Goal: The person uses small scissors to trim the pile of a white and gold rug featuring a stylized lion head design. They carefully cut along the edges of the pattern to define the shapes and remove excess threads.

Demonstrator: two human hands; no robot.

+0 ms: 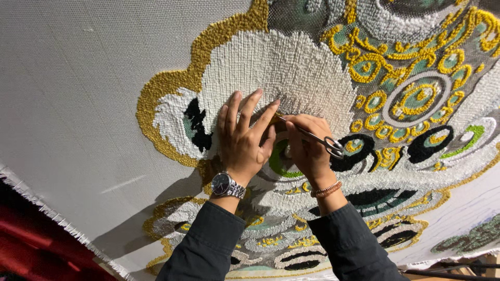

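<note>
A: What's in hand rn?

B: Right hand (307,148) is closed around small metal scissors (317,139), tips aimed left toward the left fingertips, loops out by the knuckles. They look light, stiff and a bit slick; best held at the loops, as they are.

A: And the left hand (244,140)?

B: Flat on the rug (281,67), fingers spread apart, gripping nothing. It presses the white pile just beside the scissor tips. Watch (227,184) on that wrist, bead bracelet (326,189) on the right 1.

A: How does the rug handle?

B: Imo soft, springy yarn on a taut woven backing (67,93). It gives under the fingers, so press it, don't pinch. Pile could snag or get overcut, so it's delicate near the blades.

A: Where's the work spot?

B: Mid-frame, at the lower edge of the big white tufted patch, w/ a green-and-black eye shape (281,158) below, partly hidden by both hands.

A: Pose?

B: Both forearms come up from the bottom in dark sleeves (208,244), wrists close, the 2 hands nearly touching. Can't tell if the blades are open.
</note>
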